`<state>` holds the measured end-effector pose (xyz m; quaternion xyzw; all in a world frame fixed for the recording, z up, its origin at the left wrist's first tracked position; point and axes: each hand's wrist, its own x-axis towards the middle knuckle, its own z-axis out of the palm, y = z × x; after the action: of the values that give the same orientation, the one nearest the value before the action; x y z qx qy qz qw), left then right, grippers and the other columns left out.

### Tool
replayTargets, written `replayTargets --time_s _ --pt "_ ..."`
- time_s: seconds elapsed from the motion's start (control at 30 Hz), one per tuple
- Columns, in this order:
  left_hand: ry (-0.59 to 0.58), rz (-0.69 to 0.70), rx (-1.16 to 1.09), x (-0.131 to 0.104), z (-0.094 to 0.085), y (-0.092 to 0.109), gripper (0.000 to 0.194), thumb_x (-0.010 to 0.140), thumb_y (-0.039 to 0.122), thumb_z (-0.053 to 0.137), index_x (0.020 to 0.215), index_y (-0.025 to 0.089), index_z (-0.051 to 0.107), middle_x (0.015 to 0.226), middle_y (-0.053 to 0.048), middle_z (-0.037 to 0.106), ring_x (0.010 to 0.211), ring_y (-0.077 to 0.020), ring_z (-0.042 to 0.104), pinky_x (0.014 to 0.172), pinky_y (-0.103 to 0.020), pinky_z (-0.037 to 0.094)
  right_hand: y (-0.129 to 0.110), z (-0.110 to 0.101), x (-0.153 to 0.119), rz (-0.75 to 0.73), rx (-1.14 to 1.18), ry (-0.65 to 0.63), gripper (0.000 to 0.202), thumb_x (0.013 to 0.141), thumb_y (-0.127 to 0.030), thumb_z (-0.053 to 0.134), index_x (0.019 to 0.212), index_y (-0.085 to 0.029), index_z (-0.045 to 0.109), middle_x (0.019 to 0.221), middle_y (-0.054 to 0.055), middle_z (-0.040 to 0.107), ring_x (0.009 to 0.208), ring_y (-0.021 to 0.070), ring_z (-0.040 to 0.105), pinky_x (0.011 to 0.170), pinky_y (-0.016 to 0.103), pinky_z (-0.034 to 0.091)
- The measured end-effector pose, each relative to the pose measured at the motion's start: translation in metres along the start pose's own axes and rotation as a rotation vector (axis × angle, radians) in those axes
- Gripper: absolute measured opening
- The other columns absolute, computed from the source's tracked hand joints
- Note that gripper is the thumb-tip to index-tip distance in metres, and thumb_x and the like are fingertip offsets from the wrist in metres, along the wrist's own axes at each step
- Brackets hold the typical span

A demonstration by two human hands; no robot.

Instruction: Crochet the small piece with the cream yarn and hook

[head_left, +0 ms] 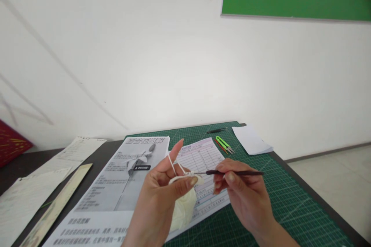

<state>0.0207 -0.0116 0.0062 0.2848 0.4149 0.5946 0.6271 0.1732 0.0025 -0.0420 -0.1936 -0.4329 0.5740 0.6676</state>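
Observation:
My left hand [165, 187] pinches a small piece of white crochet work [199, 180] between thumb and fingers, its index finger raised with white yarn looped round it. In my right hand [243, 189] is a dark-handled crochet hook [236, 172], held level like a pen. The hook's thin metal tip points left and meets the stitches beside my left thumb. Below my left hand a pale cream ball of yarn [183, 210] rests on a printed chart [213, 197], partly hidden by the hand.
A green cutting mat [285, 204] covers much of the dark table. Green thread snips [223, 142], black tweezers [216, 131] and white paper [252, 140] lie toward the back. Left are a printed picture sheet [101, 185], a ruler-like strip [58, 204] and handwritten sheets [66, 158].

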Motion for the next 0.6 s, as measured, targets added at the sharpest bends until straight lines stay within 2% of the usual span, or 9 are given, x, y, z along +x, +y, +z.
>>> replayTargets --time_s 0.33,0.6 --pt "-0.001 -0.003 0.065 -0.003 -0.002 0.005 0.068 0.057 0.014 0.082 0.121 0.028 0.065 0.058 0.006 0.059 0.057 -0.0116 0.054 0.062 -0.028 0.038 -0.007 -0.003 0.003 0.048 0.017 0.019 0.007 0.077 -0.024 0.074 0.081 -0.019 0.077 0.066 0.003 0.069 0.055 0.0115 0.065 0.051 0.019 0.055" --pt "-0.043 -0.024 0.095 -0.002 -0.006 0.011 0.051 0.053 0.009 0.082 0.102 0.023 0.076 0.055 0.005 0.061 0.057 -0.0119 0.056 0.066 -0.028 0.039 -0.012 -0.009 0.007 0.08 0.005 -0.065 0.008 0.08 -0.024 0.071 0.084 -0.02 0.077 0.069 0.002 0.069 0.059 0.0115 0.065 0.053 0.02 0.057"
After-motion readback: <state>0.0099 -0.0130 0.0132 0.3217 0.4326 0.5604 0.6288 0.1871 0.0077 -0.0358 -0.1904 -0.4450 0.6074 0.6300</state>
